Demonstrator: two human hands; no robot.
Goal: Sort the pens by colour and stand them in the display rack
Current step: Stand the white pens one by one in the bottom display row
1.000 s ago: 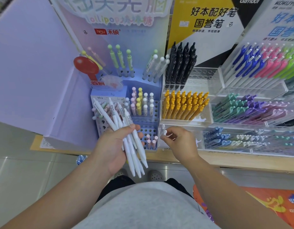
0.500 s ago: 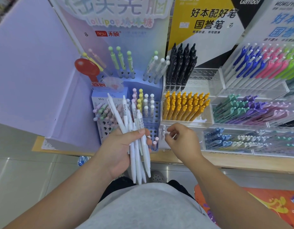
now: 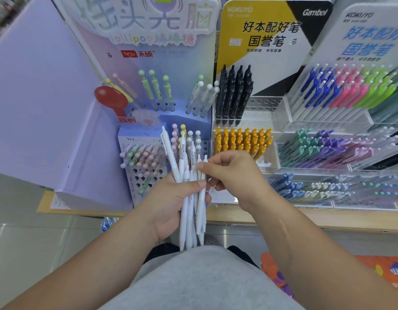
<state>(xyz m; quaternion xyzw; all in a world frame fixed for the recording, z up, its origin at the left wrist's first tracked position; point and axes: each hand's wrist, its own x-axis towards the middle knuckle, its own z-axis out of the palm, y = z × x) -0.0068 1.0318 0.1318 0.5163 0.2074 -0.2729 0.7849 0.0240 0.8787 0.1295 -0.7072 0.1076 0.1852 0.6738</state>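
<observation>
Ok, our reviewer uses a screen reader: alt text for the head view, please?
A left hand grips a bundle of white pens while the right hand pinches the top of one, in front of pen-filled display racks.

Floor: pale grey glossy tiles (image 3: 25, 253) with thin grout lines and soft, blurred patches of reflected light.
Shelf: light wood-grain shelf (image 3: 294, 220) running left to right, its front edge towards the camera, raised above the tiles.
Left panel: plain lavender board (image 3: 36, 97), upright, angled in towards the middle; its lower edge meets the shelf.
Signage, centre: yellow, black and white Kokuyo board (image 3: 260, 30), marked "Gambol", with black Chinese text.
Signage, right: white Kokuyo board (image 3: 370, 36) with blue Chinese text, leaning.
Lower right: orange printed sheet (image 3: 386, 271), cut off by the frame edge.
Light: even and diffuse, shadows faint.
</observation>
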